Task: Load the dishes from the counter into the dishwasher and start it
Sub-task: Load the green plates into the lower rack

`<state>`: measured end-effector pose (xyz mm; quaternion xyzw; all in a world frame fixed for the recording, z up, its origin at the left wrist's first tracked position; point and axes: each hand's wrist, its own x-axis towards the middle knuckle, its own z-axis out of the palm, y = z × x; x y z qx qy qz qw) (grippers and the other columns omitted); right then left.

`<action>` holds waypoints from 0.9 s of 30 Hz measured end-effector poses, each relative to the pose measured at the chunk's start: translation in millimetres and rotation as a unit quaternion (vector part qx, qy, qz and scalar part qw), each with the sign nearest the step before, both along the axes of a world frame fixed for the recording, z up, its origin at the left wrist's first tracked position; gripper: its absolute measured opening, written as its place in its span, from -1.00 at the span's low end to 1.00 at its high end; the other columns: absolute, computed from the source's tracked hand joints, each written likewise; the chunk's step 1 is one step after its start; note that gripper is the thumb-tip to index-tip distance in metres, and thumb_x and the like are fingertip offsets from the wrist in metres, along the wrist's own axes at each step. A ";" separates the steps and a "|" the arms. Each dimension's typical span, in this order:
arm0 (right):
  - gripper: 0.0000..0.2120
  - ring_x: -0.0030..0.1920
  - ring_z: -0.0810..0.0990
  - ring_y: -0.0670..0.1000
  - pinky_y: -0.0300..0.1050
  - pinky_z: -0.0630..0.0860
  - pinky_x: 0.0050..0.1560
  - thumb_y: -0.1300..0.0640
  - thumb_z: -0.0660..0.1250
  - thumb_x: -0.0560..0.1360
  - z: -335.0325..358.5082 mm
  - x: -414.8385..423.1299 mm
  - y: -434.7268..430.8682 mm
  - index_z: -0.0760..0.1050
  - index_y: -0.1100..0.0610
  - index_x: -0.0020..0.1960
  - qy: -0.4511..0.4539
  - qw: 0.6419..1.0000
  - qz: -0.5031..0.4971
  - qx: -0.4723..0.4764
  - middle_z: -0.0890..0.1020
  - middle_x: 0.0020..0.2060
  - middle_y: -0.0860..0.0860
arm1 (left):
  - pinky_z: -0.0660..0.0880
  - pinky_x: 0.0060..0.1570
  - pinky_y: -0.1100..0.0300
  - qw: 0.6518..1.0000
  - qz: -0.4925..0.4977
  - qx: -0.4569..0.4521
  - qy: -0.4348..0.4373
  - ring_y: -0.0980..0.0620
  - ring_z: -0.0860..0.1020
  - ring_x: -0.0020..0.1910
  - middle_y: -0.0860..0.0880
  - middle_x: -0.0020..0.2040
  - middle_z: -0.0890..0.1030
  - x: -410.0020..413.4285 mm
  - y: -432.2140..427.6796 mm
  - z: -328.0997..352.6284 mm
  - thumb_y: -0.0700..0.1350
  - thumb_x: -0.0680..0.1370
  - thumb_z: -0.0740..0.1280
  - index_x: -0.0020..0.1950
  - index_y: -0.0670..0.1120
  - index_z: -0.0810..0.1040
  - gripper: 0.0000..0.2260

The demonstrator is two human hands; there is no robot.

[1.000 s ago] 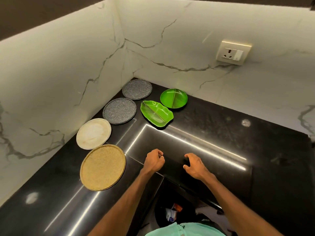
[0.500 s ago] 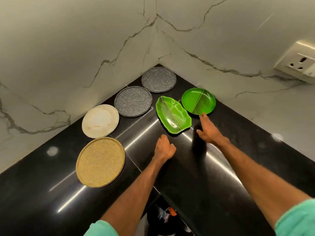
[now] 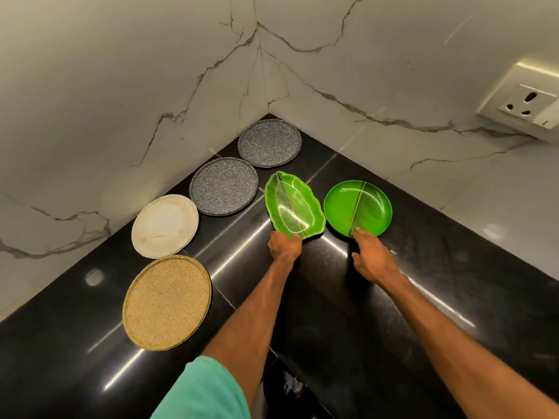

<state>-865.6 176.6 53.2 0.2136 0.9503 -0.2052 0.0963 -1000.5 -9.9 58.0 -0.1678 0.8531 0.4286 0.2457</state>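
Your left hand [image 3: 284, 246] grips the green leaf-shaped dish [image 3: 293, 205], right hand [image 3: 373, 261] fingertips touch the round green plate [image 3: 358, 207], can't tell if gripping

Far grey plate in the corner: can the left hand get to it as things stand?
Probably yes. The left hand is at the near edge of the leaf-shaped dish, and the far grey plate lies flat beyond it. Nothing tall stands between; the hand would only pass over the dish or the nearer grey plate.

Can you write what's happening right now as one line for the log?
left hand: on leaf-shaped green dish edge | right hand: touching round green plate | dishes: all on counter
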 end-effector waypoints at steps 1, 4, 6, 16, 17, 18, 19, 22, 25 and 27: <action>-0.42 0.54 0.27 0.10 0.03 0.21 0.52 0.10 0.31 0.58 -2.3 15.2 -3.4 0.28 0.18 0.55 0.019 1.000 -0.004 -0.004 0.31 0.55 0.10 | 0.62 0.09 0.02 1.000 0.007 0.002 -0.012 -0.20 0.67 0.07 -0.19 0.12 0.68 -0.4 -1.7 -2.1 -0.10 0.41 0.44 0.23 -0.19 0.55 -0.58; -0.58 0.43 0.45 0.12 0.01 0.31 0.46 0.01 0.33 0.60 -7.6 60.6 -19.9 0.51 0.17 0.39 0.100 0.993 -0.040 -0.038 0.51 0.41 0.12 | 0.68 -0.11 0.05 0.997 0.029 0.051 -0.054 -0.12 0.71 -0.20 -0.15 -0.06 0.71 4.2 -9.0 -8.0 -0.19 0.39 0.43 0.11 -0.20 0.62 -0.70; -0.68 0.33 0.55 0.12 0.00 0.38 0.41 0.01 0.36 0.59 -8.1 92.4 -35.1 0.62 0.16 0.26 0.139 0.986 -0.068 -0.056 0.61 0.29 0.12 | 0.61 -0.31 0.15 0.994 0.035 0.073 -0.074 -0.05 0.64 -0.43 -0.15 -0.13 0.70 18.8 -17.9 -7.5 -0.20 0.40 0.42 -0.04 -0.17 0.61 -0.85; -0.58 0.08 0.58 0.13 0.05 0.53 0.15 0.10 0.57 0.39 -6.9 177.2 -84.3 0.51 0.17 0.16 0.200 0.888 -0.409 -0.061 0.58 0.11 0.12 | 0.35 -0.55 0.27 0.974 -0.055 0.168 -0.143 0.08 0.42 -0.56 -0.08 -0.37 0.57 150.6 -96.7 20.4 -0.14 0.60 0.34 -0.04 -0.16 0.58 -0.91; -0.55 0.02 0.60 0.14 0.05 0.55 0.08 0.05 0.58 0.37 -6.5 172.4 -81.0 0.49 0.18 0.14 0.164 0.876 -0.447 -0.084 0.59 0.05 0.12 | 0.37 -0.52 0.26 0.972 -0.055 0.173 -0.148 0.08 0.43 -0.54 -0.07 -0.39 0.57 158.4 -103.1 24.6 -0.14 0.61 0.33 -0.04 -0.16 0.58 -0.90; -0.57 -0.03 0.63 0.16 0.06 0.58 0.01 0.03 0.57 0.35 -11.1 168.2 -75.5 0.51 0.19 0.09 0.130 0.865 -0.471 -0.115 0.62 -0.02 0.13 | 0.39 -0.49 0.26 0.972 -0.056 0.174 -0.149 0.08 0.45 -0.52 -0.06 -0.39 0.59 165.7 -109.4 29.4 -0.14 0.62 0.32 -0.04 -0.15 0.58 -0.89; -0.62 -0.11 0.67 0.17 0.08 0.62 -0.07 0.02 0.54 0.33 -12.3 163.4 -70.4 0.53 0.19 0.03 0.108 0.852 -0.488 -0.159 0.66 -0.12 0.12 | 0.42 -0.47 0.25 0.971 -0.057 0.177 -0.148 0.07 0.47 -0.50 -0.07 -0.38 0.61 171.8 -115.6 34.1 -0.13 0.63 0.30 -0.03 -0.16 0.58 -0.87; -0.84 -0.40 0.69 0.10 0.04 0.68 -0.28 0.24 0.35 0.41 -7.8 151.7 -61.9 0.61 0.25 -0.04 0.086 0.785 -0.530 -0.310 0.68 -0.31 0.12 | 0.48 -0.41 0.25 0.966 -0.069 0.203 -0.144 0.06 0.54 -0.43 -0.15 -0.25 0.71 185.4 -131.7 49.8 -0.13 0.66 0.24 0.03 -0.17 0.61 -0.81; -0.79 -0.39 0.61 0.05 -0.14 0.57 -0.42 0.40 0.23 0.44 15.5 162.8 -75.0 0.55 0.36 0.05 0.117 0.713 -0.524 -0.451 0.64 -0.27 0.15 | 0.52 -0.36 0.25 0.960 -0.083 0.231 -0.136 0.05 0.60 -0.38 -0.20 -0.14 0.73 195.6 -148.1 68.2 -0.12 0.68 0.20 0.10 -0.18 0.60 -0.78; -0.84 -0.41 0.56 0.04 -0.18 0.55 -0.47 0.41 0.20 0.48 28.4 179.8 -92.2 0.52 0.33 -0.01 0.135 0.683 -0.519 -0.496 0.60 -0.30 0.16 | 0.53 -0.38 0.27 0.956 -0.084 0.248 -0.134 0.04 0.61 -0.38 -0.22 -0.13 0.73 200.2 -158.1 78.1 -0.12 0.68 0.21 0.10 -0.20 0.61 -0.78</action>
